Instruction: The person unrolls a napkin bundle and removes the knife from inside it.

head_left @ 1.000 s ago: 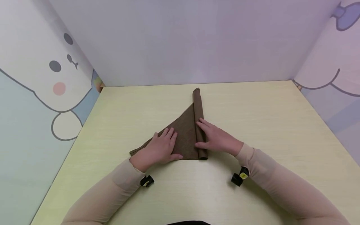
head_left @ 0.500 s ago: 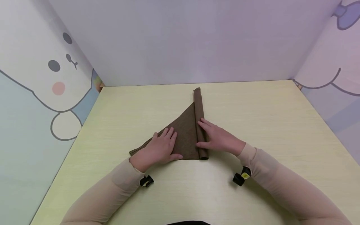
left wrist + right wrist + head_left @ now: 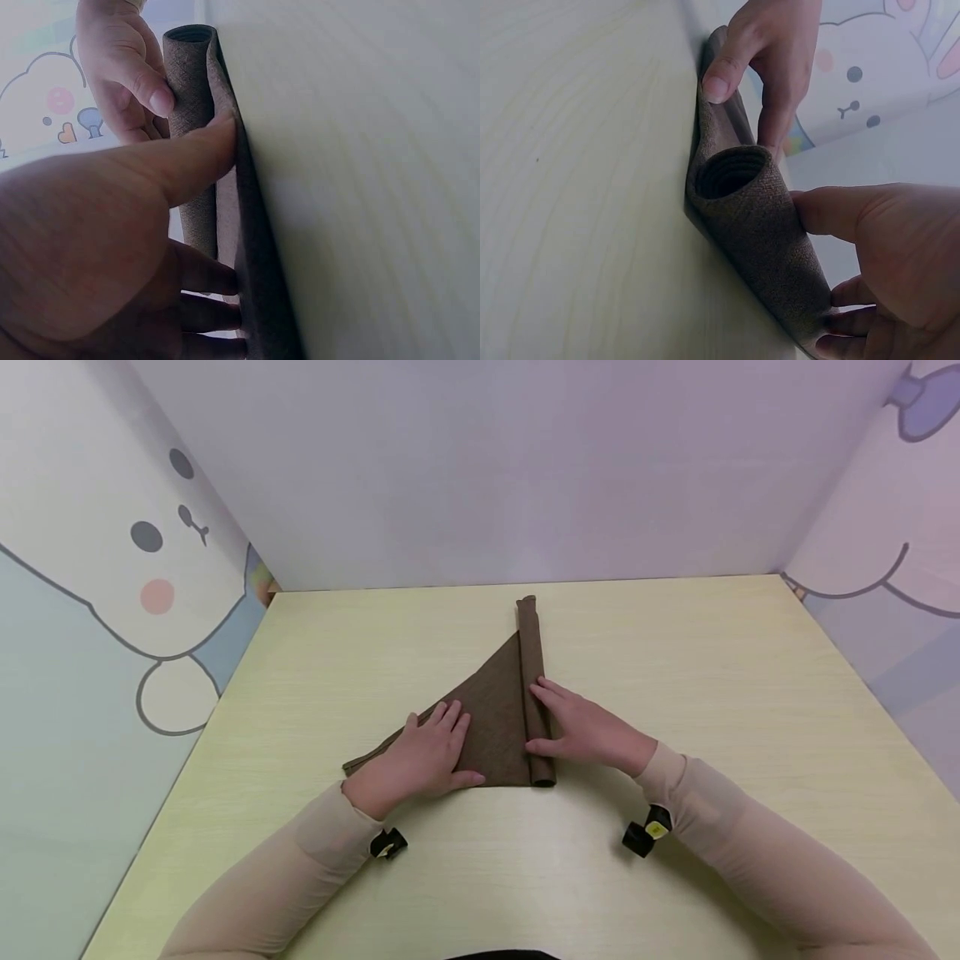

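Note:
A brown cloth (image 3: 495,727) lies on the table, its right side wound into a long roll (image 3: 529,643) and its left part flat and tapering to a corner. My left hand (image 3: 420,752) rests spread on the flat part, thumb near the front edge. My right hand (image 3: 588,727) lies along the right side of the roll, thumb and fingertips apart and touching its top. From the right wrist view, the roll's end (image 3: 735,172) shows several layers around a hollow middle. In the left wrist view, the left thumb (image 3: 202,150) presses the cloth's edge.
The pale wooden table (image 3: 675,643) extends around the cloth, up to a plain back wall (image 3: 480,477). Side walls carry cartoon drawings. Small black devices sit at the left wrist (image 3: 388,843) and right wrist (image 3: 648,831).
My right hand has shifted slightly to the right, along with the roll. The left hand stays almost still on the flat cloth.

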Demonstrator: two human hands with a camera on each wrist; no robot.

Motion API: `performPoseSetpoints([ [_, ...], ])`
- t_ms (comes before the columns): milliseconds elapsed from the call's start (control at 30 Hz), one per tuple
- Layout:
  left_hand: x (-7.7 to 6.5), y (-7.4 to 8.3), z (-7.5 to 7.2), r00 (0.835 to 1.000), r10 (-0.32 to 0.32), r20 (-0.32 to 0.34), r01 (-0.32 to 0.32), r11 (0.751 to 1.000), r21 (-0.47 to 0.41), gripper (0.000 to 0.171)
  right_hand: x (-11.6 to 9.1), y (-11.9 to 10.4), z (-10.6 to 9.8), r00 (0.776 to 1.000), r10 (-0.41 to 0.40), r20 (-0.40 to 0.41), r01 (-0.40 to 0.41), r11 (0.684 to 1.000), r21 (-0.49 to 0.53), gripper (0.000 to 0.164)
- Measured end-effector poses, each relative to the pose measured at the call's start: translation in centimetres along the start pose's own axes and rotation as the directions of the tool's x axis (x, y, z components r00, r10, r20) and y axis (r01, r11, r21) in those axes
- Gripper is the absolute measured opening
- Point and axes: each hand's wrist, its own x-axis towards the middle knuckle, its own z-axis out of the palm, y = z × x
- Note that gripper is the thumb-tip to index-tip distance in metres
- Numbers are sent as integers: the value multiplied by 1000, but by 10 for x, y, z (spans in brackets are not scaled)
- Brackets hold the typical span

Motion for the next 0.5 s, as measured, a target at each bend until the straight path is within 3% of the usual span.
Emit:
performPoseSetpoints([
  [500, -2, -6, 4, 1000, 7, 0, -7, 1000, -4, 96, -3, 2, -1, 1000, -1, -3, 1, 1000, 15, 89],
])
